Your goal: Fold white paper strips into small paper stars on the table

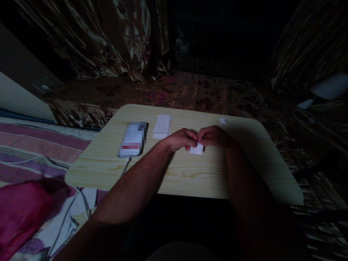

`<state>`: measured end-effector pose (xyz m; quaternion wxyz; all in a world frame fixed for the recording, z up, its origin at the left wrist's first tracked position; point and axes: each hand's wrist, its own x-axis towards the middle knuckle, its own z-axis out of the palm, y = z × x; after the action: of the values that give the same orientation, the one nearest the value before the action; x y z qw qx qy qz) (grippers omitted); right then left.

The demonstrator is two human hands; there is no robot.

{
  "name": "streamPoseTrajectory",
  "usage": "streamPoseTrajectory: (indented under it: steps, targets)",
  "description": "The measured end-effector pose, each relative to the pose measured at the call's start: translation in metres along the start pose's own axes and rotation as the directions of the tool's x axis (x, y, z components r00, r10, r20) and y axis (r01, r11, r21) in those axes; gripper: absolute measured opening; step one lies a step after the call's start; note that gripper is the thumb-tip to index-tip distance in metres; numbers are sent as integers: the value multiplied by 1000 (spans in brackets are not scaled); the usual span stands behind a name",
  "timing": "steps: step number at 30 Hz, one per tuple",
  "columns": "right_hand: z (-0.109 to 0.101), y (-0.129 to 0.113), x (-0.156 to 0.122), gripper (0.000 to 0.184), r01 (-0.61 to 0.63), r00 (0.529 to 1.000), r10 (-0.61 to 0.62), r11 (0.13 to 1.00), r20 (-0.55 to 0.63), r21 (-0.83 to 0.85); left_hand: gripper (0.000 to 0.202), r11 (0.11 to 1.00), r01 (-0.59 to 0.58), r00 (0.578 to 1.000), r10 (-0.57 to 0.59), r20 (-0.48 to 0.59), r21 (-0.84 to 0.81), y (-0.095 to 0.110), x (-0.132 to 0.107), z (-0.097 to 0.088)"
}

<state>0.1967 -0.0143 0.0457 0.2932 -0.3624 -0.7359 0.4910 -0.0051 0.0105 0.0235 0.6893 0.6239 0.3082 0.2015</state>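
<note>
A small piece of folded white paper [197, 149] with crease lines is held between my two hands, just above the wooden table [179, 174]. My left hand [182, 139] is closed, its thumb and fingers pinching the paper's upper left part. Beside it, almost touching, my right hand [213, 136] pinches the upper right edge. The fingers cover the top of the paper. Left of my left hand lies a stack of white paper sheets [162, 125]. Beyond my right hand sits a small folded paper figure [223, 121].
A phone [132, 139] with a blurred screen lies on the table's left side, a cable [125, 166] running from its lower end. A striped bed [51, 143] with a pink cloth [24, 214] is at the left. Patterned curtains [130, 36] hang behind. A white lamp-like object [330, 86] stands at right.
</note>
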Motion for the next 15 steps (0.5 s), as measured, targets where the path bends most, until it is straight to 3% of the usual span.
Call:
streamPoseTrajectory:
  steps: [15]
  targets:
    - [0, 2, -1, 9, -25, 999, 26, 999, -29, 25, 10, 999, -41, 996, 43, -82, 27, -2, 3, 5]
